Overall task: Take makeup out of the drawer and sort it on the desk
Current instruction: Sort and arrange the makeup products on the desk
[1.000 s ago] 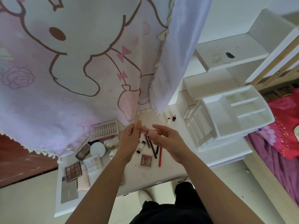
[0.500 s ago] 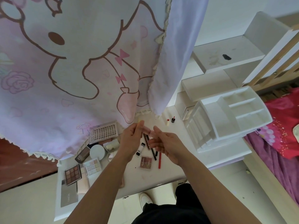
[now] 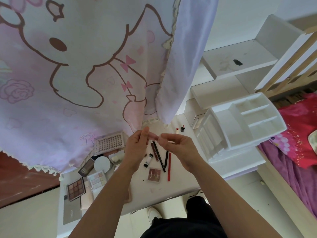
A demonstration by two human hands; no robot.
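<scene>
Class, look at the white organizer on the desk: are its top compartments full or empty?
Empty: the organizer shows only bare white floors in its top compartments.

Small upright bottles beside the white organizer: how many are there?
2. A pale bottle and a dark bottle with a reddish top stand side by side near the organizer. The curtain may hide others.

A pink cartoon curtain (image 3: pixel 68 83) hangs at left; red bedding (image 3: pixel 300 131) lies at right.

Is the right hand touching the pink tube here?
Touching. The head view shows the right hand pinching one end of the pink tube, with no gap between them; the left hand holds the other end.
</scene>
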